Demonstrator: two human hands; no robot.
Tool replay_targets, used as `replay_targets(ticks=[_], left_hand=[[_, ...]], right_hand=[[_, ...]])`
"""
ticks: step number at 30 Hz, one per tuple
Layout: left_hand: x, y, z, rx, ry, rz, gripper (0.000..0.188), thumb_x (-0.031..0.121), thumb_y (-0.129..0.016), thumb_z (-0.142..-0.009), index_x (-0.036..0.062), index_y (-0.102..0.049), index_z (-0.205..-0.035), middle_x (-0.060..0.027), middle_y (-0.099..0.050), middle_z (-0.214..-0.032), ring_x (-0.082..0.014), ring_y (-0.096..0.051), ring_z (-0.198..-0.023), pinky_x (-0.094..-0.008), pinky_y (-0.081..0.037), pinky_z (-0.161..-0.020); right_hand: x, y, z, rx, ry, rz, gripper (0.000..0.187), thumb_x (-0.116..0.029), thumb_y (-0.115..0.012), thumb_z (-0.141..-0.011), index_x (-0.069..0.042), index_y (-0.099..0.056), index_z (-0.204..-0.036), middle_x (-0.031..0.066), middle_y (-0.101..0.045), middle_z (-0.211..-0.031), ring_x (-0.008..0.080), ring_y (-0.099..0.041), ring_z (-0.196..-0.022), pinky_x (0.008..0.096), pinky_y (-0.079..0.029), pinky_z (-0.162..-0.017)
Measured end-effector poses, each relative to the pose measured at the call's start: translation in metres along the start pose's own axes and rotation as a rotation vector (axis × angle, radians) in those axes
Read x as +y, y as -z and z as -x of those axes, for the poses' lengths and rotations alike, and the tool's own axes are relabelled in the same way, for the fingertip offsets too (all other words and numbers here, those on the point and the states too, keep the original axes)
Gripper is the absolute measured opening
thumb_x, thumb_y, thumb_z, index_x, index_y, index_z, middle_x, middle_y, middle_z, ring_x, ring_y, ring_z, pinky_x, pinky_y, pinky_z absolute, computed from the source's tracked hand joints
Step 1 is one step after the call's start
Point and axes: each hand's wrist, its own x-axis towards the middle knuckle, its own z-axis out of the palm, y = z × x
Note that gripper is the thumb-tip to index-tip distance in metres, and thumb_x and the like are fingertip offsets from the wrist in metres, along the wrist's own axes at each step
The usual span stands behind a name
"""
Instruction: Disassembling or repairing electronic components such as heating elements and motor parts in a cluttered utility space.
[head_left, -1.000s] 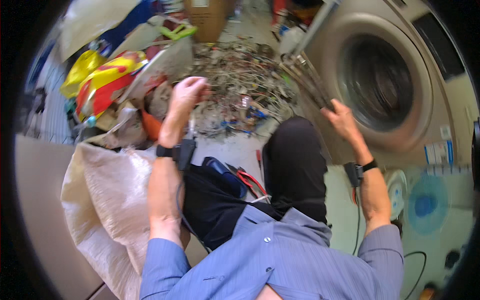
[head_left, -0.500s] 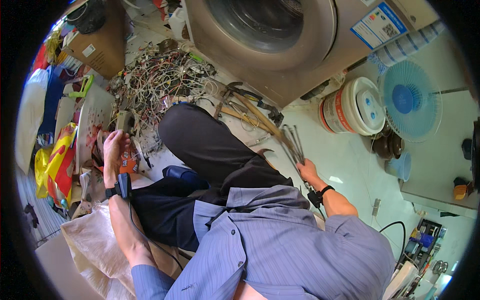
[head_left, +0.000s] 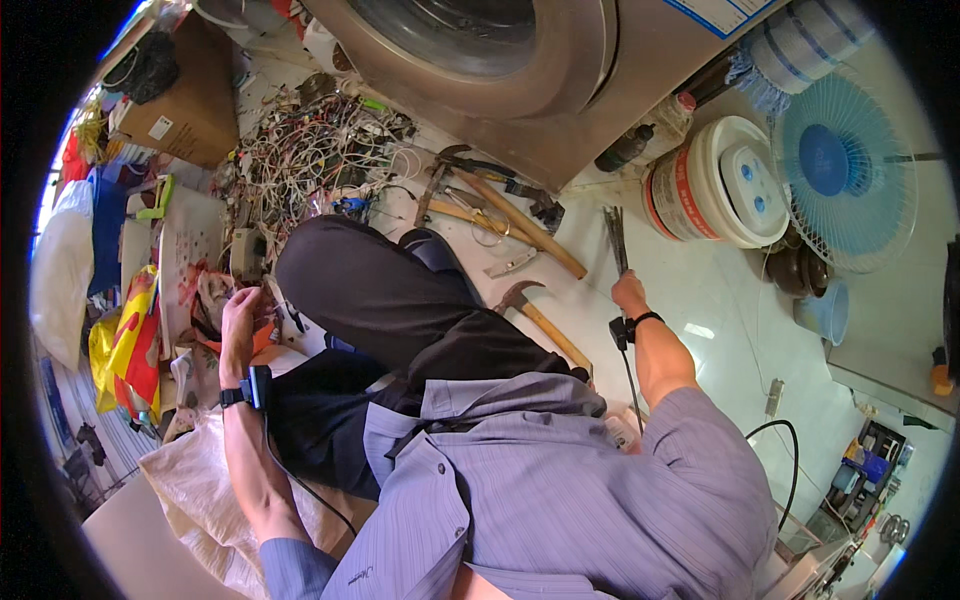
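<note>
Washing machine (head_left: 545, 95) fills the top of the frame, its round door cut off by the upper edge. White sack (head_left: 215, 480) lies crumpled at lower left, beside the left forearm. Wire heap (head_left: 310, 150) spreads across the upper left, below and right of a cardboard box (head_left: 185, 110); judging by how it lies, this part is far from dealt with, as the strands are one thick tangle. Blue fan (head_left: 823, 160) stands at upper right, next to a lidded bucket (head_left: 690, 200)

Two wooden-handled hammers lie on the floor: the upper hammer (head_left: 525, 225) right of the heap, among other tools, and the lower hammer (head_left: 550, 330) near the middle of the frame, beside the person's leg. These look already apart from the wires

Right hand (head_left: 629, 293), right of centre, is closed around a bundle of thin rods (head_left: 617, 240) pointing up the frame; they are in the grip, not laid among the hammers. Left hand (head_left: 243, 312), at left, has its fingers drawn narrow beside an orange piece (head_left: 262, 337); whether it holds anything, I cannot tell
</note>
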Motion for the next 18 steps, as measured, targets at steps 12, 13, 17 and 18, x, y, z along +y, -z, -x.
replay_targets(ticks=[12, 13, 17, 18], left_hand=[[0.029, -0.017, 0.052, -0.025, -0.023, -0.198, 0.029, 0.03, -0.066, -0.101, 0.0021, -0.068, -0.109, -0.0029, -0.069, -0.087, -0.0112, -0.063, -0.072, -0.026, -0.05, -0.066], [0.03, -0.01, 0.055, 0.0, -0.015, -0.201, 0.029, 0.03, -0.066, -0.101, 0.0021, -0.068, -0.109, -0.0029, -0.069, -0.087, -0.0112, -0.063, -0.072, -0.026, -0.05, -0.066], [0.062, -0.046, 0.03, -0.091, -0.098, -0.22, 0.027, 0.028, -0.064, -0.101, 0.0024, -0.07, -0.11, -0.0005, -0.069, -0.088, -0.0095, -0.063, -0.073, -0.0242, -0.049, -0.068], [0.075, -0.073, 0.015, -0.15, -0.156, -0.243, 0.027, 0.027, -0.064, -0.101, 0.0026, -0.07, -0.11, 0.0003, -0.069, -0.088, -0.0091, -0.062, -0.073, -0.0238, -0.048, -0.068]], right_hand=[[-0.083, -0.009, 0.005, 0.093, -0.038, 0.063, 0.044, -0.023, -0.061, -0.099, 0.004, -0.05, -0.132, 0.0277, -0.062, -0.129, 0.0401, -0.062, -0.12, 0.0468, -0.055, -0.098], [-0.099, -0.003, 0.008, 0.08, -0.015, 0.061, 0.044, -0.023, -0.061, -0.099, 0.004, -0.05, -0.132, 0.0277, -0.062, -0.129, 0.0401, -0.062, -0.12, 0.0468, -0.055, -0.098], [-0.058, 0.002, -0.042, 0.274, 0.264, 0.144, 0.042, -0.026, -0.066, -0.096, 0.0, -0.057, -0.126, 0.023, -0.06, -0.13, 0.0417, -0.058, -0.121, 0.0488, -0.054, -0.098], [-0.023, 0.005, -0.062, 0.418, 0.469, 0.31, 0.043, -0.03, -0.067, -0.095, -0.001, -0.059, -0.125, 0.0209, -0.059, -0.132, 0.0438, -0.061, -0.115, 0.0506, -0.054, -0.095]])
